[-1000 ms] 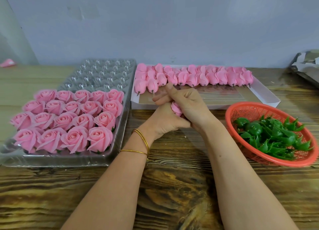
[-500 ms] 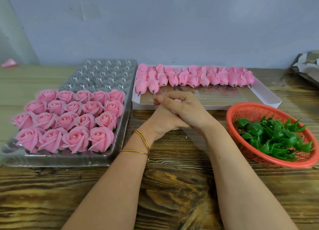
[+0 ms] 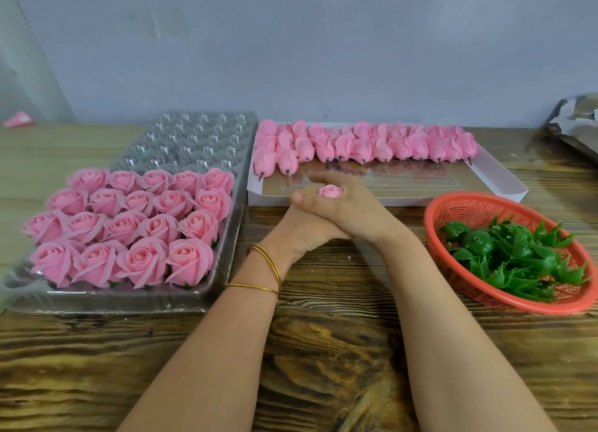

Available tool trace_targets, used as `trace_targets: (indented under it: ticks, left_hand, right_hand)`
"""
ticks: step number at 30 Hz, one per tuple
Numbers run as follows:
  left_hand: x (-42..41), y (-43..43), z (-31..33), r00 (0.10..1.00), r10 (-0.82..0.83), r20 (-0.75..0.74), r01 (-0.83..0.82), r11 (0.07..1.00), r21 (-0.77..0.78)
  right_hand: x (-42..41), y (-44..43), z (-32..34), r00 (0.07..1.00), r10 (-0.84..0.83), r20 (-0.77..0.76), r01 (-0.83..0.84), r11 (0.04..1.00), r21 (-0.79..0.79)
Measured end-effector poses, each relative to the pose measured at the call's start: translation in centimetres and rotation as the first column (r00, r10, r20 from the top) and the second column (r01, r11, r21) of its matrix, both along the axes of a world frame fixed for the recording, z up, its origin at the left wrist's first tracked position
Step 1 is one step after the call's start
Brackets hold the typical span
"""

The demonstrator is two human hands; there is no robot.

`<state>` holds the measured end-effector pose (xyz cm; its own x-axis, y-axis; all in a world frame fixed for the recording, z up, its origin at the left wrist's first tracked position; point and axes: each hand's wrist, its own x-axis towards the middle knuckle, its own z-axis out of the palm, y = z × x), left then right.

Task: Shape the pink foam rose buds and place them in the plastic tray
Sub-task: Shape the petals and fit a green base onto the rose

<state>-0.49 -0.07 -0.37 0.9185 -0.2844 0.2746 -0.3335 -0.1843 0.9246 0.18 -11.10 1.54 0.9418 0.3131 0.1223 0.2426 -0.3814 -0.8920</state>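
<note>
Both hands clasped round one bud over the worktop

The right hand [image 3: 351, 209] lies over the left hand [image 3: 293, 234], fingers of both curled round a pink foam rose bud [image 3: 330, 191] whose tip pokes out on top of the clasp; gold bangles [image 3: 268, 260] sit on the left wrist. The bud is held above the worktop [image 3: 323, 350], just in front of a white box [image 3: 504, 182] that carries a row of unshaped buds [image 3: 372, 143] on short stems. To the left, the plastic tray [image 3: 129, 302] has shaped roses [image 3: 142, 224] in its near part. To the right, a red basket [image 3: 453, 205] holds green calyxes [image 3: 517, 256]
</note>
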Motion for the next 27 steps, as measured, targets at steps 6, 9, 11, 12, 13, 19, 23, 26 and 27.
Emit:
trace_targets:
  ticks: [6,9,11,12,13,19,23,26,27]
  left_hand:
    - [0.0,-0.2,0.0,0.992,0.073,0.100,-0.078,0.996,0.053]
    - [0.4,-0.3,-0.1,0.994,0.083,0.075,-0.086,0.995,0.044]
    - [0.5,-0.3,-0.2,0.994,0.097,0.044,-0.098,0.995,0.022]
    - [0.6,-0.2,-0.2,0.994,0.110,0.027,-0.110,0.994,0.011]
    - [0.7,-0.2,-0.2,0.993,0.118,0.012,-0.118,0.993,-0.005]
    - [0.8,-0.2,-0.4,0.998,0.066,-0.013,-0.066,0.998,-0.019]
    - [0.5,-0.7,-0.2,0.999,0.037,0.013,-0.038,0.998,0.047]
    - [0.6,-1.0,-0.3,0.990,0.097,0.104,-0.115,0.976,0.182]
    - [0.6,-1.1,-0.2,0.983,0.120,0.136,-0.149,0.962,0.228]
  right_hand:
    - [0.1,0.0,-0.2,1.000,-0.003,-0.005,0.003,0.999,0.035]
    - [0.2,0.1,-0.4,1.000,0.026,0.016,-0.027,0.998,0.059]
    - [0.3,0.0,-0.6,0.998,0.062,-0.004,-0.061,0.995,0.082]
    - [0.3,-0.1,-0.5,0.998,0.063,-0.011,-0.062,0.994,0.087]
    - [0.2,-0.2,-0.4,0.998,0.059,-0.017,-0.058,0.994,0.093]
    - [0.3,-0.2,0.4,0.993,-0.075,-0.088,0.105,0.899,0.426]
    - [0.1,0.9,0.4,0.987,-0.161,-0.002,0.146,0.893,0.426]
    - [0.2,1.5,0.0,0.978,-0.191,0.081,0.159,0.940,0.303]
    - [0.3,1.7,-0.2,0.974,-0.204,0.102,0.171,0.950,0.260]
